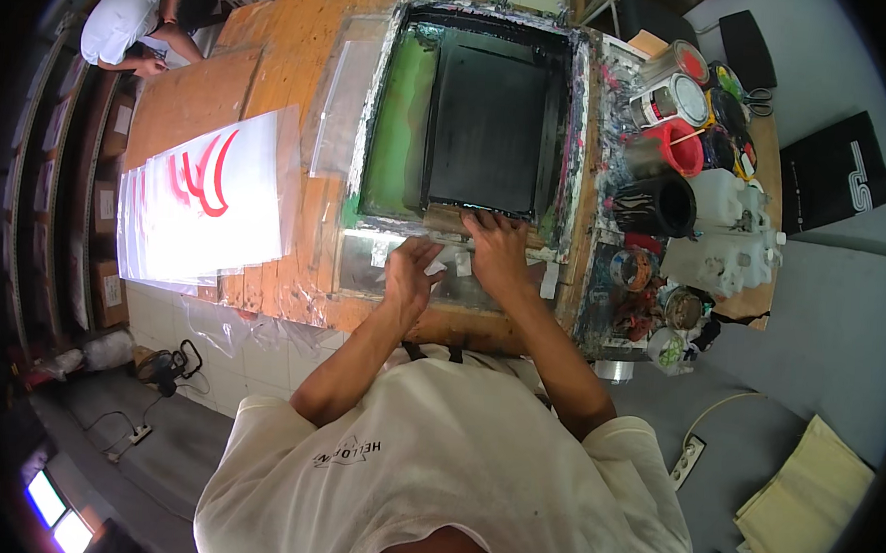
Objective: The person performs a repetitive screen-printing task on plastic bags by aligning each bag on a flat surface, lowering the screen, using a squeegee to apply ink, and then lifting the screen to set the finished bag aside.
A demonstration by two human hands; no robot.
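Observation:
A screen-printing frame (370,133) lies on the wooden table, its mesh green on the left and coated dark over the middle and right. Along its near edge rests a squeegee (446,218) with a wooden handle. My right hand (500,251) is closed over that handle, fingertips on its far side. Just left of it, below the frame's near edge, my left hand (410,272) has its fingers curled together. A small white scrap (435,267) shows at those fingers. Clear sheeting with white tape pieces (464,265) lies under and around both hands.
Printed sheets with red strokes (258,182) are stacked at the table's left. Ink cans (670,100), a red tub (682,147), a black container (655,205) and plastic jugs (727,256) crowd the right side. Another person (126,25) works at the far left beside shelves.

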